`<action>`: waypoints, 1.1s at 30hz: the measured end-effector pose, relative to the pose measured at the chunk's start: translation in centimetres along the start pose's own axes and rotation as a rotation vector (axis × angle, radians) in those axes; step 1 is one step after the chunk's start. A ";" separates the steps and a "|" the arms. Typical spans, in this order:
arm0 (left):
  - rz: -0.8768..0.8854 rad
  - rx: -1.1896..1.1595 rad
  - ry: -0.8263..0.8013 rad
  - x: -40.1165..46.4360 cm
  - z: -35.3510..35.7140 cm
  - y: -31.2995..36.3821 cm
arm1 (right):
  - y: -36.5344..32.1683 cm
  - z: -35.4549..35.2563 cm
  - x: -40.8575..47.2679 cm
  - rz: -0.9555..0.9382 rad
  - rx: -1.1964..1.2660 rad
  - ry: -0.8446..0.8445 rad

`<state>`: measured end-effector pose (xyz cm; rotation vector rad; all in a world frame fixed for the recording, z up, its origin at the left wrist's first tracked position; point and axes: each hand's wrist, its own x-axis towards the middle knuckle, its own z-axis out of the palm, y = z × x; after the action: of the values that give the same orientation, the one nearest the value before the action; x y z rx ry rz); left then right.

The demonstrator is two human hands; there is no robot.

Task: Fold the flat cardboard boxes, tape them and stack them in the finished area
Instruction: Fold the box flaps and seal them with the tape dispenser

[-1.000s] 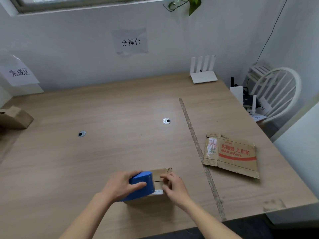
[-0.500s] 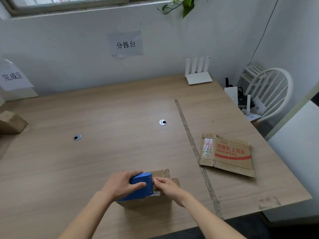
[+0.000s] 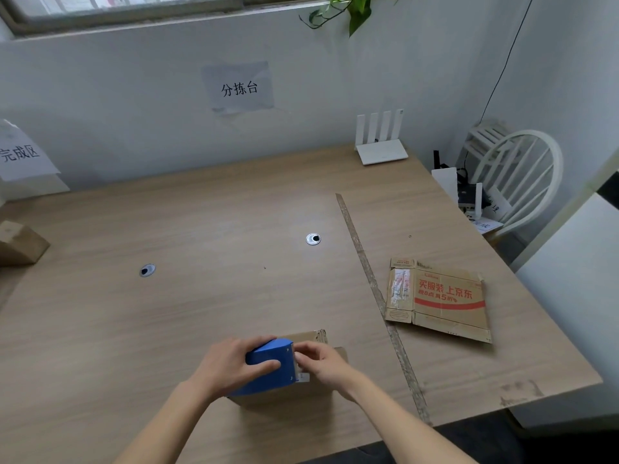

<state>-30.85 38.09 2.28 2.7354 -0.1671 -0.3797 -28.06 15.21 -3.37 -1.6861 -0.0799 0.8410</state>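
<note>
A small folded cardboard box (image 3: 310,337) stands near the table's front edge, mostly hidden under my hands. My left hand (image 3: 227,363) grips a blue tape dispenser (image 3: 272,366) that rests on top of the box. My right hand (image 3: 323,361) pinches the tape end at the dispenser's mouth. A flat cardboard box (image 3: 438,298) with red print lies to the right. A finished box (image 3: 18,244) sits at the far left under the sign (image 3: 20,154) for the finished area.
The wooden table (image 3: 201,246) has two round cable holes (image 3: 313,239) and a tape strip (image 3: 375,289) running front to back. A white router (image 3: 380,142) stands at the back right. A white chair (image 3: 516,182) is beyond the right edge.
My right hand has moved left along the box top to the dispenser's mouth. The left hand keeps its grip on the dispenser. The camera shifted slightly.
</note>
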 end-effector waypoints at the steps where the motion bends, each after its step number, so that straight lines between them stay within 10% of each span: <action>1: -0.003 0.000 0.004 0.0 0.1 -0.1 | 0.1 0.2 0.0 -0.004 -0.007 0.022; 17: -0.066 0.286 -0.099 2.7 0.2 3.1 | 2.9 -1.6 -0.5 0.161 0.180 0.582; 33: -0.028 0.258 0.018 3.4 1.9 2.9 | 5.6 -1.7 2.4 0.295 -0.036 0.570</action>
<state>-28.34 34.14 0.84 2.9968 -0.1845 -0.3641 -27.44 13.27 -9.34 -1.9404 0.5571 0.5419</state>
